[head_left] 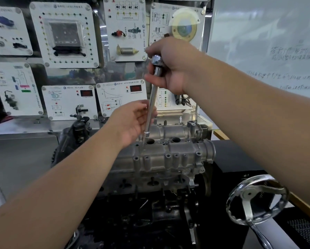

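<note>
My right hand (pixel 172 67) has its grip clamped on the thick top of one long chrome extension bar (pixel 151 108). The bar is slightly tilted, its lower end meeting the ribbed cast-aluminium cam cover (pixel 168 151) beside the left of two round wells (pixel 150 141). My left hand (pixel 132 123) cups the smooth shaft above the cover; I cannot tell whether that grip closes. One three-spoke metal handwheel (pixel 256 198) sits right of the cover, and white instrument panels (pixel 64 33) hang behind it.
</note>
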Available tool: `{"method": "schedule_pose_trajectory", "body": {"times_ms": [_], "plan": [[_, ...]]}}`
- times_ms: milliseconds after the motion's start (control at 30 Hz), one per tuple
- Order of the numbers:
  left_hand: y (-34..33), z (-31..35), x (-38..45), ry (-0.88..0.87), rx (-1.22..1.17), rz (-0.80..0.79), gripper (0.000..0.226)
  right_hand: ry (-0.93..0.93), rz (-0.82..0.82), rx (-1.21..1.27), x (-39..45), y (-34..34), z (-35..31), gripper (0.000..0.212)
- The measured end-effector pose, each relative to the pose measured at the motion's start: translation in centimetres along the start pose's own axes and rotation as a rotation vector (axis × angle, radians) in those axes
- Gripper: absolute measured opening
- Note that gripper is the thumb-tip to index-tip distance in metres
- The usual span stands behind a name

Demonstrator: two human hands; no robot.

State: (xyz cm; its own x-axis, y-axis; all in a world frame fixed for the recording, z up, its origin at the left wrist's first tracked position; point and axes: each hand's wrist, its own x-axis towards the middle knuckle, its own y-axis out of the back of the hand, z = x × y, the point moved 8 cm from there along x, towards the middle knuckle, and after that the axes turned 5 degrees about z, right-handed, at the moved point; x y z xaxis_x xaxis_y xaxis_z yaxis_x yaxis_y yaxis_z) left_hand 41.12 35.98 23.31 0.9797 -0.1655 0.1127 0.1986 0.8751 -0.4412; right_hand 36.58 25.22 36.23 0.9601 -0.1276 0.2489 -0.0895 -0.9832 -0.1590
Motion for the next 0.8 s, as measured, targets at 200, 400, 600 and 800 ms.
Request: {"method": "schedule_pose_trajectory", "body": {"times_ms": [200,400,600,800], "plan": [[-3.6,-0.4,-3.4,-0.028,0.35,-0.31,0.018,-0.075,-0.044,0.04,-1.5,0.0,2.0,0.003],[-3.1,-1.1,-3.6,-0.146,0.322,0.042,0.046,0.162,-0.163,-0.443,-3.8,1.4,1.6,0.019],[-3.1,-2.0,-3.9,-0.113,0.223,-0.028,0.048,0.505,-0.289,-1.251,-6.0,3.6,2.6,0.014],[-4.8,-3.8,-4.4,-0.108,0.223,-0.099,0.048,0.605,-0.34,-1.536,-7.7,5.5,4.8,0.018]]}}
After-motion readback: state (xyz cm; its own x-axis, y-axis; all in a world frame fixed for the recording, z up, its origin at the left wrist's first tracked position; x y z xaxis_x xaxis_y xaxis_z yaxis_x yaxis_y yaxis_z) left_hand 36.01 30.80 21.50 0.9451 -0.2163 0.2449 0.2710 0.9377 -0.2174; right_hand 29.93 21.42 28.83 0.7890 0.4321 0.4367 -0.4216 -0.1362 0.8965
